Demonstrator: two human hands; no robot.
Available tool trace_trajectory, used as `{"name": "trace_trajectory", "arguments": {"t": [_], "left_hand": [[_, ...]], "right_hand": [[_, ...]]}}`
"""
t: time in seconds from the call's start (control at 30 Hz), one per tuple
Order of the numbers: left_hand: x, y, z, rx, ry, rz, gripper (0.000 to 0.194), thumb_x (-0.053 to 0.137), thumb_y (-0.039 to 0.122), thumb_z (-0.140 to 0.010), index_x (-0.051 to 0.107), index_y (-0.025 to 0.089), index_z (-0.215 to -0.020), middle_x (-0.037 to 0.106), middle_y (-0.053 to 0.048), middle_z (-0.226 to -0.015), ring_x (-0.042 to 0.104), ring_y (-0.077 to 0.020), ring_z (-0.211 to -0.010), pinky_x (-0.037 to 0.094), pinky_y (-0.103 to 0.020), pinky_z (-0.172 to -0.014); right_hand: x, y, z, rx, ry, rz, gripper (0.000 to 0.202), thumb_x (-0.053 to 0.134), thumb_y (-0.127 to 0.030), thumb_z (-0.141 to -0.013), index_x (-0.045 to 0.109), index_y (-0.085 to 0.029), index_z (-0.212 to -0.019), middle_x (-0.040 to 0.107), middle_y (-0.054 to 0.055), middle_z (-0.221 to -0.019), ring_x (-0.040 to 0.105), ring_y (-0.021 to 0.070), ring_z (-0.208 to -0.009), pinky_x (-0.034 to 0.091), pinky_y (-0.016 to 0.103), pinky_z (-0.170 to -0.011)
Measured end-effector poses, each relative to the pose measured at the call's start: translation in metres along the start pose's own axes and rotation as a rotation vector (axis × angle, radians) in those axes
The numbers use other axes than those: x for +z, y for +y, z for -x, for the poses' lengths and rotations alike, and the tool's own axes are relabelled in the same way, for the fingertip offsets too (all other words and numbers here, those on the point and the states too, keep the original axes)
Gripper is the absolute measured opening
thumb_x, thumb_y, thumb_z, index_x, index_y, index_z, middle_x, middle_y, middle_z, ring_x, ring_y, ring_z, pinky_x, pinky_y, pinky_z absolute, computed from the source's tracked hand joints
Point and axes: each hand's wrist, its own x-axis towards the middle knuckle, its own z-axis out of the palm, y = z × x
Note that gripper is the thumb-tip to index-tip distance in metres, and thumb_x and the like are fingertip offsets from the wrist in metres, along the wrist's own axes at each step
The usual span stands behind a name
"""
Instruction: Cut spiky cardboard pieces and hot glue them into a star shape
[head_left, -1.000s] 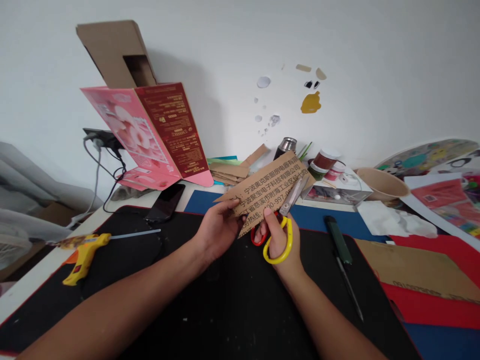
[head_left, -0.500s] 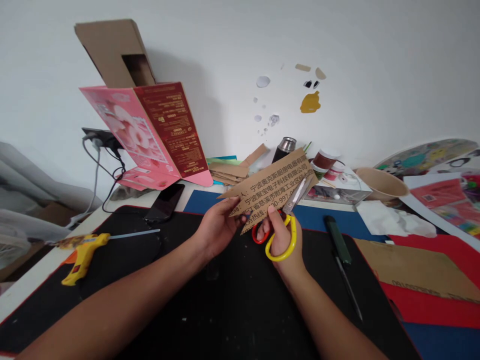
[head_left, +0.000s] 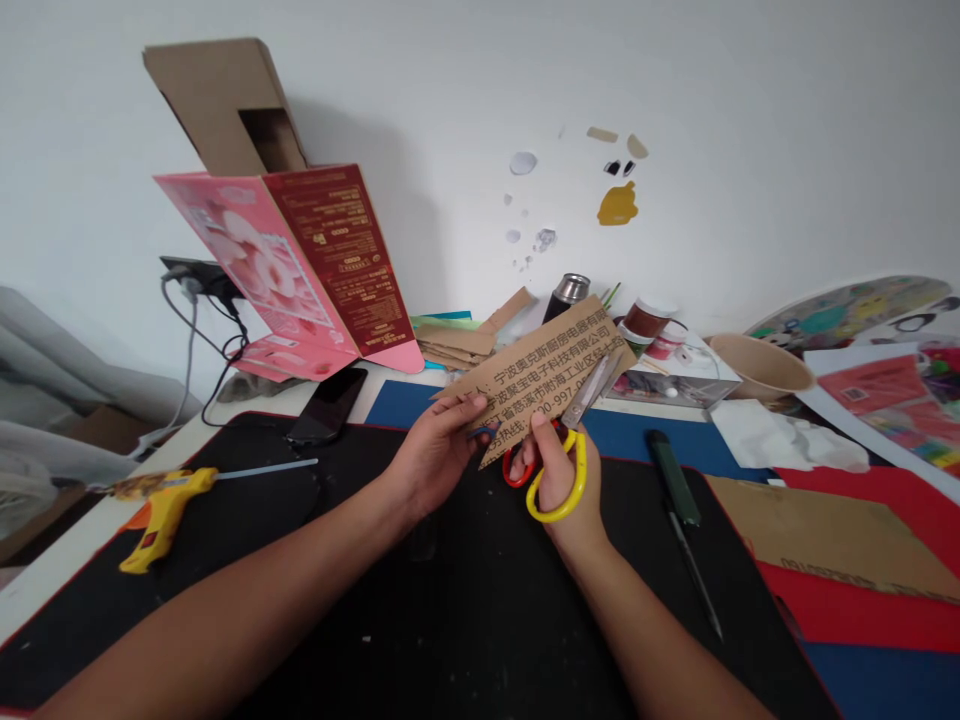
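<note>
My left hand (head_left: 442, 445) pinches the lower left end of a brown cardboard piece (head_left: 525, 365) printed with black characters, held tilted above the black mat (head_left: 420, 620). In my right hand (head_left: 566, 470) is a pair of scissors (head_left: 589, 395), with my thumb through the yellow loop and fingers by the red one. The metal blades point up and to the right, lying along the right part of the cardboard. Whether the lower blade is behind the cardboard is hard to see.
On the left lie a yellow glue gun (head_left: 169, 510) and a black phone (head_left: 328, 405). A pink and red box (head_left: 337, 260) stands behind. To the right are a green-handled tool (head_left: 675, 480), a cardboard sheet (head_left: 832, 535) over red sheets, and a bowl (head_left: 761, 370). A flask (head_left: 568, 295) stands at the back.
The yellow loop and my right thumb have shifted slightly left. The cardboard stays in nearly the same place, and the whole view has moved very slightly.
</note>
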Motion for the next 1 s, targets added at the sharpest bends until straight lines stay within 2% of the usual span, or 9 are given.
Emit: {"name": "trace_trajectory", "arguments": {"t": [0.13,0.33,0.53,0.8,1.0], "left_hand": [[0.0005,-0.0009,0.0001,0.029,0.062,-0.031,0.018,0.089,0.014,-0.076,0.075,0.016,-0.088,0.079,-0.008,-0.102,0.071,-0.019,-0.09,0.053,-0.027,-0.072],[0.0026,-0.0015,0.0012,0.05,0.123,-0.022,0.02,0.089,0.011,-0.072,0.075,0.015,-0.086,0.077,-0.004,-0.088,0.069,-0.0149,-0.076,0.05,-0.024,-0.063],[0.0052,-0.0006,0.0017,0.077,0.154,-0.045,0.021,0.086,0.009,-0.069,0.076,0.013,-0.088,0.078,-0.005,-0.091,0.069,-0.0154,-0.077,0.051,-0.024,-0.06],[0.0041,-0.0005,0.0002,0.068,0.168,-0.025,0.021,0.083,0.009,-0.07,0.075,0.014,-0.089,0.078,-0.004,-0.09,0.069,-0.0144,-0.074,0.052,-0.022,-0.058],[0.0052,0.0006,0.0004,0.052,0.129,-0.02,0.025,0.081,0.007,-0.07,0.076,0.014,-0.095,0.079,-0.005,-0.091,0.069,-0.0131,-0.069,0.055,-0.02,-0.055]], "right_hand": [[-0.0002,0.0004,0.0012,-0.006,0.003,0.034,0.047,0.075,-0.06,-0.095,0.052,-0.023,-0.078,0.053,-0.008,-0.05,0.057,0.0141,-0.038,0.047,0.025,-0.04],[-0.0003,0.0035,0.0028,-0.006,-0.005,0.038,0.045,0.076,-0.057,-0.096,0.054,-0.022,-0.078,0.054,-0.007,-0.052,0.058,0.0128,-0.039,0.048,0.024,-0.041],[0.004,0.0002,0.0056,0.007,0.014,0.048,0.049,0.076,-0.064,-0.093,0.052,-0.023,-0.078,0.053,-0.008,-0.05,0.057,0.0131,-0.038,0.047,0.024,-0.039],[0.002,0.0028,0.0056,-0.018,-0.005,0.033,0.047,0.074,-0.063,-0.095,0.053,-0.024,-0.079,0.054,-0.008,-0.051,0.057,0.0135,-0.038,0.048,0.025,-0.04],[0.0021,0.0013,0.0047,-0.01,-0.008,0.019,0.043,0.076,-0.058,-0.095,0.052,-0.024,-0.082,0.053,-0.009,-0.05,0.056,0.0137,-0.037,0.048,0.025,-0.041]]}}
